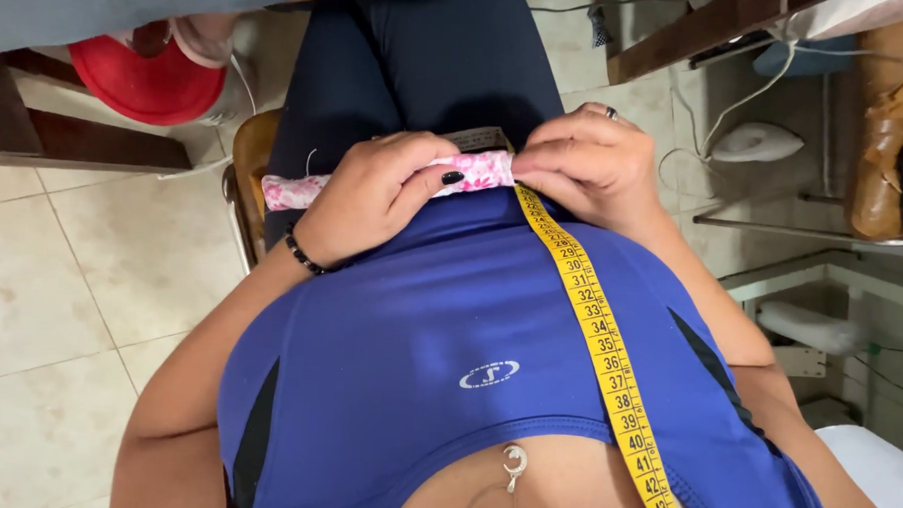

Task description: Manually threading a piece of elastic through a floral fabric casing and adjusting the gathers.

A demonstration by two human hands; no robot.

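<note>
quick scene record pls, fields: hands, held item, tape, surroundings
left hand: left hand grips the pink floral fabric strip, thumb on top
right hand: right hand pinches the strip's other end, ring on one finger
held item: strip lies roughly level across the lap, one end sticking out past the left hand
tape: yellow measuring tape hangs down the blue top
surroundings: red bowl at upper left, iron on tiled floor

The person wears a sleeveless royal-blue stretch top (449,324) with black side panels and a small white oval emblem (488,373) at its centre. Left of that emblem, a black beaded bracelet (301,254) circles one wrist; above it, dark navy trousers (418,63).
</note>
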